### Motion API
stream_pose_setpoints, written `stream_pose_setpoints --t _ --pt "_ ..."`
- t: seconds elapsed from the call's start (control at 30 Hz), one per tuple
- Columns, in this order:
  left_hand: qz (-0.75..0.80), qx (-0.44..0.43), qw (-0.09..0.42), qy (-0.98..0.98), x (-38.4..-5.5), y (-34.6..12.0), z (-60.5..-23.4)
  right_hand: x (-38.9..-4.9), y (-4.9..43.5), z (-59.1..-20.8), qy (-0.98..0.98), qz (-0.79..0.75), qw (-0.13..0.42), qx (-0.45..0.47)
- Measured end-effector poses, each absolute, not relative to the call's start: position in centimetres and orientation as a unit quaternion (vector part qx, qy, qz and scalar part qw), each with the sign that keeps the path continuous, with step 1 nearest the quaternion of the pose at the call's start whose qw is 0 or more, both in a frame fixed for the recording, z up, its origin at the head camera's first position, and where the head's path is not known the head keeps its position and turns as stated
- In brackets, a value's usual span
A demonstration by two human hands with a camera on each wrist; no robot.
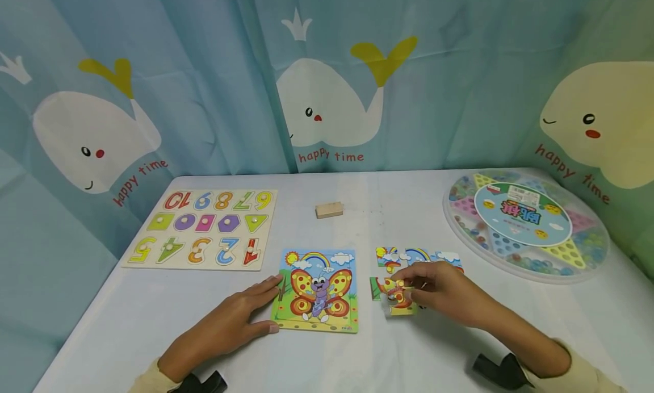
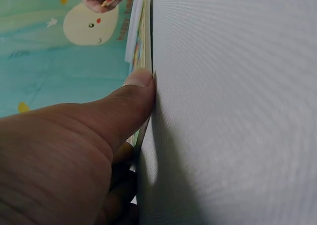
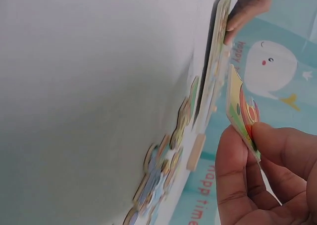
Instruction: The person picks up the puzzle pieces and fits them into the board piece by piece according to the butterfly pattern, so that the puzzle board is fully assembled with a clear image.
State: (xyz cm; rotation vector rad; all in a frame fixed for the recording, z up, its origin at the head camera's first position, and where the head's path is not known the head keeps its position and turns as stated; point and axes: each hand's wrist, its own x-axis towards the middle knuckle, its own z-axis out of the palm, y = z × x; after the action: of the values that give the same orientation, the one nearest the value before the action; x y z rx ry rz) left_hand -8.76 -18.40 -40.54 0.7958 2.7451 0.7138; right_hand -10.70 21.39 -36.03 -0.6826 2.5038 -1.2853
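Between my hands lies a square butterfly puzzle board (image 1: 319,291), with a rainbow and clouds along its top. My left hand (image 1: 240,316) rests at the board's left side, fingers stretched out and touching its edge. The left wrist view shows the thumb (image 2: 131,103) against that edge. My right hand (image 1: 441,291) pinches a jigsaw piece (image 3: 241,111) between thumb and fingers, tilted up off the table. Other jigsaw pieces (image 1: 386,255) lie right of the board, partly hidden behind the right hand. A green piece (image 1: 375,289) shows beside the held one.
A wooden number and shape board (image 1: 199,234) lies at the back left. A small wooden block (image 1: 329,210) sits at the back middle. At the back right lies a round clear game case (image 1: 531,222) with a star pattern. A whale-print curtain (image 1: 327,97) hangs behind the table.
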Motion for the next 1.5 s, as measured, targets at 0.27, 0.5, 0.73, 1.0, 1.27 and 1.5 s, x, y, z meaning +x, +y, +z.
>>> stream_pose_setpoints --t 0.27,0.5,0.73,1.0,1.27,1.5 --pt "0.242 0.270 0.097 0.927 -8.8 -18.4 -40.6 -11.0 19.9 -36.1 0.851 -0.445 0.127 -0.248" --pt "0.242 0.267 0.096 0.928 -8.8 -18.4 -40.5 -11.3 18.2 -36.4 0.848 -0.438 0.110 -0.278" --pt "0.239 0.266 0.096 0.929 -8.7 -18.3 -40.5 -11.3 16.8 -36.9 0.845 -0.440 0.134 -0.272" --pt "0.240 0.269 0.098 0.928 -8.7 -18.4 -40.4 -11.3 15.7 -36.9 0.846 -0.433 0.136 -0.282" --pt "0.246 0.268 0.097 0.926 -8.6 -18.4 -40.4 -11.8 14.3 -36.8 0.837 -0.438 0.145 -0.295" --pt "0.246 0.269 0.098 0.926 -8.7 -18.5 -40.5 -12.4 13.0 -37.0 0.833 -0.438 0.149 -0.305"
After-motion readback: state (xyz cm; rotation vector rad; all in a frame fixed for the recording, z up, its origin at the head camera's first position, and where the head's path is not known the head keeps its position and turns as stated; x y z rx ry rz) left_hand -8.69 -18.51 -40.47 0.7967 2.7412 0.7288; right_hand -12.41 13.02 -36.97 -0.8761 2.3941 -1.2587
